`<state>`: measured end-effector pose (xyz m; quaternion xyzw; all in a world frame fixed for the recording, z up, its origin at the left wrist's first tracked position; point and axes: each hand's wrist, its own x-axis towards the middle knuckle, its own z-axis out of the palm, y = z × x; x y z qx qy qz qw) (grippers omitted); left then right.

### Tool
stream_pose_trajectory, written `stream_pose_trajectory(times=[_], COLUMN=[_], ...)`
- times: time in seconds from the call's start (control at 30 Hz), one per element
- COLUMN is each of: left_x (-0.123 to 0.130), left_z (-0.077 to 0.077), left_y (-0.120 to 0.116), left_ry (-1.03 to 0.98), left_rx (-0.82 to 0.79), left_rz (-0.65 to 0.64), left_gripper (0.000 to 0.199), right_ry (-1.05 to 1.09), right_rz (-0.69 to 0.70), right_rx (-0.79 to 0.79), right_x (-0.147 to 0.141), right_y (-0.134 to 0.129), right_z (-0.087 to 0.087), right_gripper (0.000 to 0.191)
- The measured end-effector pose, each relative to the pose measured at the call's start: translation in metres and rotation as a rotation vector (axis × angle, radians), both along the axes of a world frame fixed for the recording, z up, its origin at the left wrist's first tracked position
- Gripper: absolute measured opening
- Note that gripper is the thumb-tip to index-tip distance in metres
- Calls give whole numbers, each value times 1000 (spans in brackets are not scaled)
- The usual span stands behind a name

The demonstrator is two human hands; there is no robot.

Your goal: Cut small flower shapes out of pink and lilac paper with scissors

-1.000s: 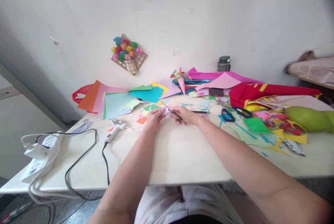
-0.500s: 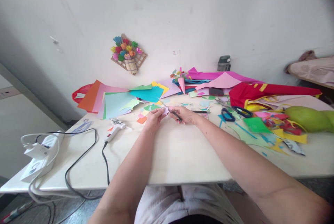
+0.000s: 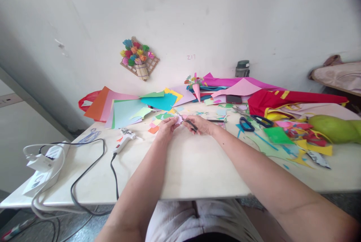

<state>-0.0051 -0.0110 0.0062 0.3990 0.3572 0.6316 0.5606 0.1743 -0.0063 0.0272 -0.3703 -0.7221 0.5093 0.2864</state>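
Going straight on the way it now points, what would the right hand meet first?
The right hand, holding scissors, would probably first meet the small lilac paper pinched in the left hand, though depth is unclear here.

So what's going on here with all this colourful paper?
Someone is working at a table. Their left hand holds a small light purple piece of paper, and their right hand holds scissors right beside it. Big coloured sheets lie behind the hands. The glue gun lies off to the left, and bigger scissors lie to the right, both out of the hands.
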Motion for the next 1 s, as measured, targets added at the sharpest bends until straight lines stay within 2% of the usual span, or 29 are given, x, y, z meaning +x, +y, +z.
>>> stream_pose_trajectory(times=[0.33,0.6,0.73,1.0], left_x=[-1,-1,0,-3], left_z=[-2,0,1,3], left_y=[2,1,-1,-4], left_ry=[13,15,16,97], left_rx=[9,8,19,60], left_rz=[3,8,-4,-11], left_gripper=[26,32,35,38], right_ry=[80,137,122,-3], right_rz=[47,35,16,74], right_rx=[57,17,0,14], right_x=[1,0,0,10], right_y=[-2,-3,-3,2], right_z=[0,3,4,4], right_gripper=[32,29,27,33])
